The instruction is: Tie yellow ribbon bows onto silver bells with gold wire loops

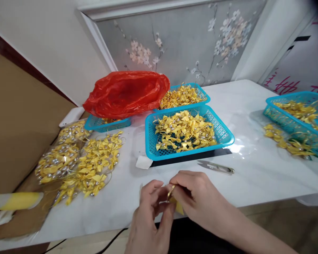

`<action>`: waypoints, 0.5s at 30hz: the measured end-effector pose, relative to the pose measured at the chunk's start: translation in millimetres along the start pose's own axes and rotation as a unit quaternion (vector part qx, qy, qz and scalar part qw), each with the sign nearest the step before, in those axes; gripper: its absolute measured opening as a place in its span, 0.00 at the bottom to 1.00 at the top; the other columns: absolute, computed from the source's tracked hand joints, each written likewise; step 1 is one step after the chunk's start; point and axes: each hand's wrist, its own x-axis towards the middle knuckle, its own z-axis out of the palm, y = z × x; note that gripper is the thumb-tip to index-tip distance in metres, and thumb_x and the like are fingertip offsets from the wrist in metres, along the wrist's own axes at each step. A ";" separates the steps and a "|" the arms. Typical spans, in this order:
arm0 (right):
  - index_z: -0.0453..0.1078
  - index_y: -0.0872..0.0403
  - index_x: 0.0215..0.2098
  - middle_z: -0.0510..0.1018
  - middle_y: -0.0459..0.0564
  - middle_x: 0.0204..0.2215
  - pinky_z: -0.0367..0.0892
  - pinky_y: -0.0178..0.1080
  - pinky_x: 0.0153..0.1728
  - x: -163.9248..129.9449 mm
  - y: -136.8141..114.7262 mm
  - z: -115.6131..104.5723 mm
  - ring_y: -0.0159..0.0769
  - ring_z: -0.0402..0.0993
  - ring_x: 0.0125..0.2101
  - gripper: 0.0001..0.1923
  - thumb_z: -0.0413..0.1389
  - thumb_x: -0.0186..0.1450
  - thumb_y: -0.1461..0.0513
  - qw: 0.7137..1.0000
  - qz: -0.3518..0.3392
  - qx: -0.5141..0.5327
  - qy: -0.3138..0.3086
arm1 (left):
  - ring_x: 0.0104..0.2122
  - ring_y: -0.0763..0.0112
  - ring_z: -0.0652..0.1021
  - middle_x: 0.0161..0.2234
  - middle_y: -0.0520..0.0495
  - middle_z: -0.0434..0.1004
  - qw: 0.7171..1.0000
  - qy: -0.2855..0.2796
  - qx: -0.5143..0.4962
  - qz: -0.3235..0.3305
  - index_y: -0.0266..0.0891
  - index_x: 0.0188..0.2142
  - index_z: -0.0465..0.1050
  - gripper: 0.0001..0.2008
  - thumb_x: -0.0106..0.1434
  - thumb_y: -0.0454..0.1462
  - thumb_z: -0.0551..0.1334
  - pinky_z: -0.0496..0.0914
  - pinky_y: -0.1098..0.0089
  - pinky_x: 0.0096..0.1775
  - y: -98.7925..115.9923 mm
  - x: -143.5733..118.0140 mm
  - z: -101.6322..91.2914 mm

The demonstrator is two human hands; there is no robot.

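Close together over the table's front edge, my left hand and my right hand pinch a small yellow ribbon piece. A shiny gold-coloured loop of it shows between the fingertips, and a yellow tip hangs under my right hand; the rest is hidden by the fingers. Just beyond my right hand lies a pair of thread snips, its blades pointing left. Behind the hands stands a blue plastic basket holding many yellow ribbon bows with silvery beads.
A red plastic bag sits over a blue basket at the back left. Another filled basket is behind. Yellow bows lie loose at left beside bagged ones. On the right is one more basket.
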 end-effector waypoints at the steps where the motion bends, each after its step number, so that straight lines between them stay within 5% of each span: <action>1: 0.67 0.55 0.23 0.71 0.44 0.22 0.56 0.33 0.26 1.1 0.8 0.6 0.29 0.65 0.23 0.13 0.51 0.64 0.70 1.000 0.003 0.005 -0.002 | 0.37 0.65 0.82 0.41 0.46 0.83 1.000 -0.004 -0.004 -0.001 0.47 0.48 0.63 0.14 0.64 0.37 0.63 0.73 0.68 0.39 -2.1 1.7 0.8; 9: 0.74 0.55 0.29 0.77 0.44 0.24 0.62 0.31 0.28 5.0 16.5 0.8 0.30 0.71 0.26 0.11 0.51 0.65 0.69 0.998 0.044 0.053 0.004 | 0.39 0.67 0.79 0.39 0.50 0.80 0.994 -0.040 -0.107 0.005 0.47 0.45 0.69 0.10 0.64 0.34 0.63 0.72 0.72 0.40 -7.0 10.1 1.9; 15: 0.75 0.55 0.29 0.76 0.43 0.23 0.62 0.31 0.27 9.2 18.4 4.4 0.30 0.70 0.25 0.11 0.51 0.64 0.69 0.997 0.035 0.072 0.010 | 0.38 0.65 0.78 0.40 0.47 0.81 0.992 -0.122 -0.018 0.035 0.46 0.37 0.82 0.10 0.65 0.33 0.60 0.70 0.72 0.39 3.3 15.5 -7.3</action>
